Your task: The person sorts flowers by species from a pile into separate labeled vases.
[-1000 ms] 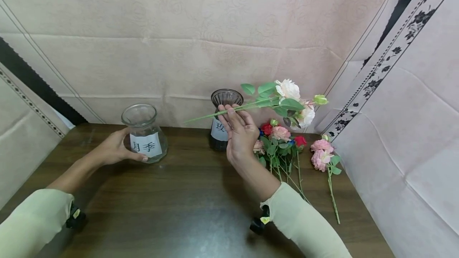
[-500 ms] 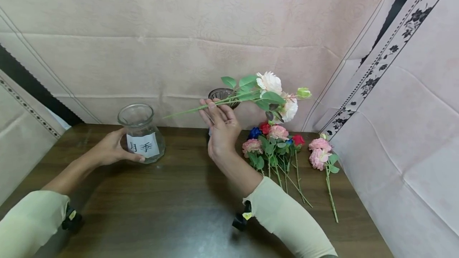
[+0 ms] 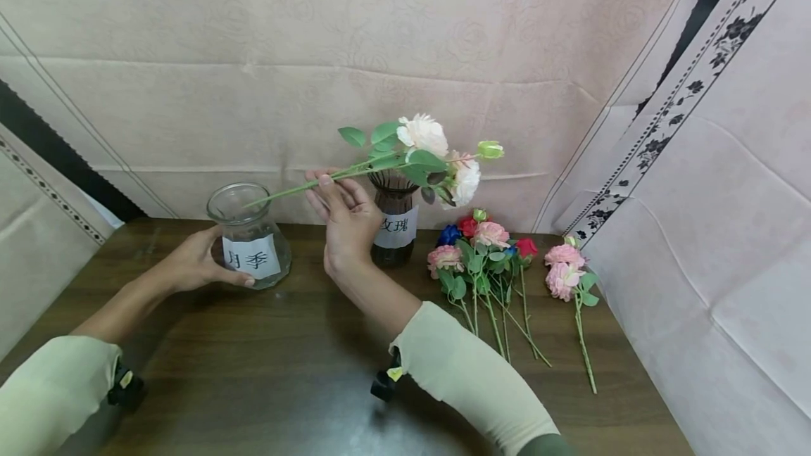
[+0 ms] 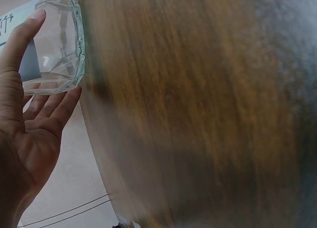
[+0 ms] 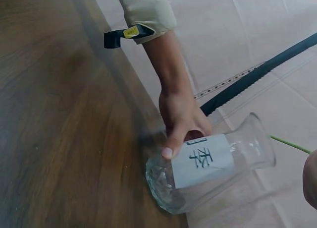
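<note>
My left hand (image 3: 199,261) grips the lower side of a clear glass vase (image 3: 277,248), thumb across its white paper label (image 3: 253,257). In the left wrist view, the fingers curl behind the vase (image 4: 59,39) near its base. My right hand (image 3: 351,224) pinches the green stem of an artificial white flower (image 3: 423,134) with leaves and a pale green bud. The stem slants down to the left, and its end overlaps the clear vase's mouth in the head view. In the right wrist view, the stem tip (image 5: 290,144) shows just outside the vase rim.
A dark tinted vase (image 3: 395,231) with a white label stands behind the right hand. Several red, pink and blue artificial flowers (image 3: 491,234) lie on the wooden table (image 3: 272,371) to the right. One pink flower stem (image 3: 583,343) lies apart, near the right cloth wall (image 3: 716,266).
The right hand has carried the white flower leftward, from in front of the dark vase to the clear vase's mouth. The left hand keeps its grip on the vase.
</note>
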Available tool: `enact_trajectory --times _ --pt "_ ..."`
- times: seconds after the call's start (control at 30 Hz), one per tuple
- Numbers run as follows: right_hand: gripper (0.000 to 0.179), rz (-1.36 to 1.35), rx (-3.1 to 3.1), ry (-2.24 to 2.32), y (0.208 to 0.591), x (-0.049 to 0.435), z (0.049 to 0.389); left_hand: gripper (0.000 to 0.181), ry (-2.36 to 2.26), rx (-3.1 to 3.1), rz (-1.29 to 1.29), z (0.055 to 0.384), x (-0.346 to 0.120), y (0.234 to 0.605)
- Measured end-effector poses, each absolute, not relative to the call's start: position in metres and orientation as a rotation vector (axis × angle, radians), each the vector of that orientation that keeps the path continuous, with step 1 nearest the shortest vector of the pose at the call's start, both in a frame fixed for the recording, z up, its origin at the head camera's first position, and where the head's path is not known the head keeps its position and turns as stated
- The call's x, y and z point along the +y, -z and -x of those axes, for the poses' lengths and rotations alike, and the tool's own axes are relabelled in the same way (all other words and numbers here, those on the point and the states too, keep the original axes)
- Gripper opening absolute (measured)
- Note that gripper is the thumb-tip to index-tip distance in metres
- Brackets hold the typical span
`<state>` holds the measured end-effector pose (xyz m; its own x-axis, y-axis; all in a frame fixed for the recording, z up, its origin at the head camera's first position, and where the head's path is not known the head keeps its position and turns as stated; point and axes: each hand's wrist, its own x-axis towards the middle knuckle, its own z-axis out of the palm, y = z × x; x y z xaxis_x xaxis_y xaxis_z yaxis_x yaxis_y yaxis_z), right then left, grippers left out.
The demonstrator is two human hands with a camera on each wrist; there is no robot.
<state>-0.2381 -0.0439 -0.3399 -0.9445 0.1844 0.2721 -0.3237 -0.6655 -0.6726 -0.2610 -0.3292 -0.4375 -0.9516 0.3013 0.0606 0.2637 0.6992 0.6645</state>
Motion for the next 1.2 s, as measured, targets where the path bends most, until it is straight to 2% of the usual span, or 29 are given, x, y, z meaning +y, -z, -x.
enact_trajectory --times 0.27,0.53,0.9,1.2 --pt "0.024 -0.201 -1.172 -2.642 0.349 -0.070 0.244 0.106 -1.085 2.850 -0.459 0.261 -0.330 0.436" --pt "0.020 -0.214 -1.290 -2.581 0.356 -0.083 0.247 0.108 -1.087 2.850 -0.454 0.262 -0.328 0.434" --pt "0.019 -0.171 -1.844 -2.192 0.364 -0.094 0.250 0.105 -1.107 2.835 -0.459 0.263 -0.329 0.436" --pt "0.039 -0.364 -2.189 -1.943 0.375 -0.087 0.245 0.098 -1.128 2.821 -0.468 0.264 -0.330 0.437"
